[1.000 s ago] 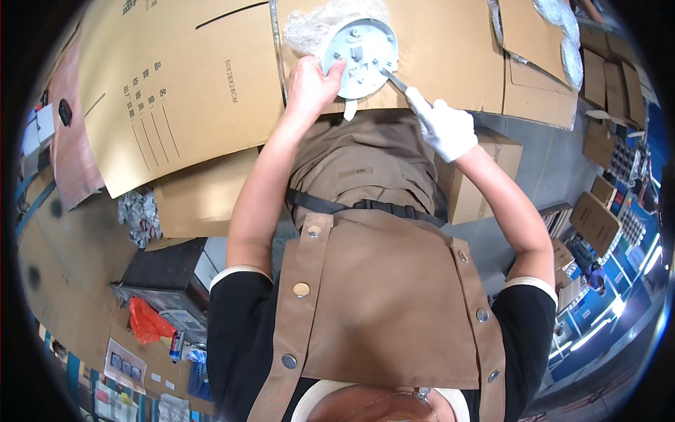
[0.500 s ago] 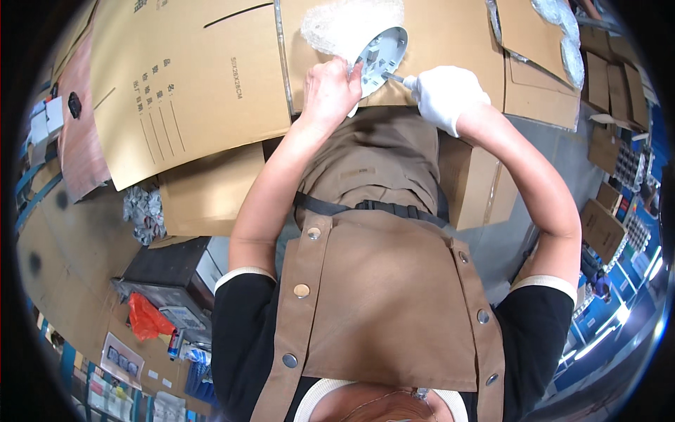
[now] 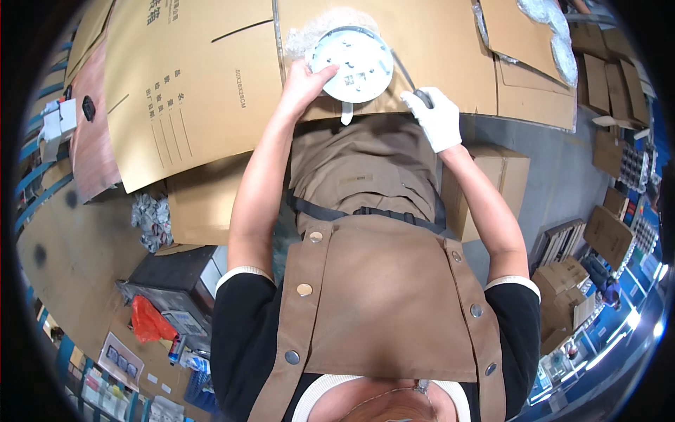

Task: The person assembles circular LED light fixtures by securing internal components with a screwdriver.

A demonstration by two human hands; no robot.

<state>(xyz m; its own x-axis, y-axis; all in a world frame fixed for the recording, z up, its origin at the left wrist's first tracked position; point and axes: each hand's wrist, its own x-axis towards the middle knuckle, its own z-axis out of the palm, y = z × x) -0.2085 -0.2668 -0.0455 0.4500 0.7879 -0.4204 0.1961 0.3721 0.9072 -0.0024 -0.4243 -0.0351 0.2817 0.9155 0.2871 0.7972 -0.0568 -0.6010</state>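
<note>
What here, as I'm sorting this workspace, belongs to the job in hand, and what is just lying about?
In use:
round white part, in the bare left hand
dark-handled tool, in the gloved right hand
cardboard beneath

Apparently just lying about:
red plastic bag
crumpled grey material
small black object

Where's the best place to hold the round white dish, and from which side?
Probably grip the white dish by its left rim, coming from the person's left. Its round edge leaves that side graspable: the left hand holds there, thumb over the face, while the right hand has a tool along the right side.
</note>
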